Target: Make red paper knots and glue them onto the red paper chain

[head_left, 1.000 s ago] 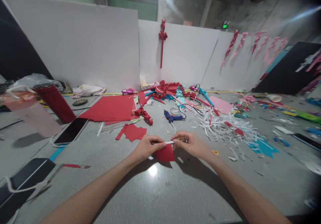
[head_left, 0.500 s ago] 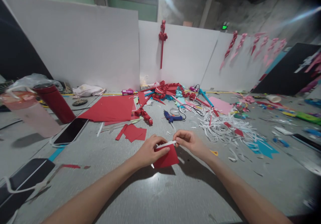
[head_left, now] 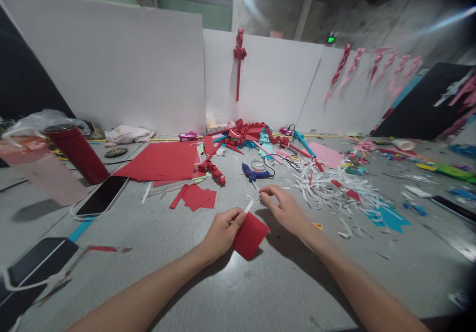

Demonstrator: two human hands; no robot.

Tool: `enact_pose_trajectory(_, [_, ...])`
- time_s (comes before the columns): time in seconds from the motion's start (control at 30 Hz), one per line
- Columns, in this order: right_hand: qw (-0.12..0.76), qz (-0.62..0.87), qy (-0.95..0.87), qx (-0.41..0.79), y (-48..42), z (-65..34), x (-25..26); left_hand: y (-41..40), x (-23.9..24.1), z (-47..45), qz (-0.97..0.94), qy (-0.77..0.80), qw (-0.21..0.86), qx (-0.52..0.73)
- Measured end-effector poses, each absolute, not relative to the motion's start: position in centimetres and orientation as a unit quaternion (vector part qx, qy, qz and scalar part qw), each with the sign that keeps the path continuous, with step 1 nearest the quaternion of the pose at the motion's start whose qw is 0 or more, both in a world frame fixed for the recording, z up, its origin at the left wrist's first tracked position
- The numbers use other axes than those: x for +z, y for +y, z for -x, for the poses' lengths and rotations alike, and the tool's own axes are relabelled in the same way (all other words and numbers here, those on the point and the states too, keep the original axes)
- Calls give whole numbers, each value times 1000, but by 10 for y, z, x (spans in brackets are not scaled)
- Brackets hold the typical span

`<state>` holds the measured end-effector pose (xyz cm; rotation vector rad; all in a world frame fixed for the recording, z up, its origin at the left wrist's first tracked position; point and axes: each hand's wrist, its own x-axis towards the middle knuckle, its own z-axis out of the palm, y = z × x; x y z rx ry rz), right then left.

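Left hand [head_left: 222,231] pinches a red paper square [head_left: 251,237]; a white strip [head_left: 249,206], apparently already set at its edge, overhangs toward the right hand [head_left: 285,211], whose grip is unclear.

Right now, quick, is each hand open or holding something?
Left hand: closed, holding the red paper.
Right hand: fingers bent; whether it grips anything cannot be told.

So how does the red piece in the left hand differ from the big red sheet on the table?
The red piece is much smaller than the big red sheet. The left hand grips the piece, while the sheet lies on the table. Both are red.
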<state>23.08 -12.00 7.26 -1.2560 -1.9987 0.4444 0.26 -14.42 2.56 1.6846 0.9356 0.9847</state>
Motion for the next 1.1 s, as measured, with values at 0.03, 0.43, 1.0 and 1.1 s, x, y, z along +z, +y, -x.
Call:
enact_pose_trajectory(0.03, [338,515,-778,119,-116,-238,73,-142,25,-2,-684,400,446,417])
enact_pose_trajectory(0.43, [23,603,-790,110,-99,-292,62,-123,16,9,-677,450,332,480])
enact_pose_trajectory(1.0, [225,406,-885,-40,-129,-222,51,-131,20,2,-691,397,373,476])
enact_pose_trajectory(1.1, [234,396,-886,-57,-131,-220,51,-131,20,2,-691,400,369,475])
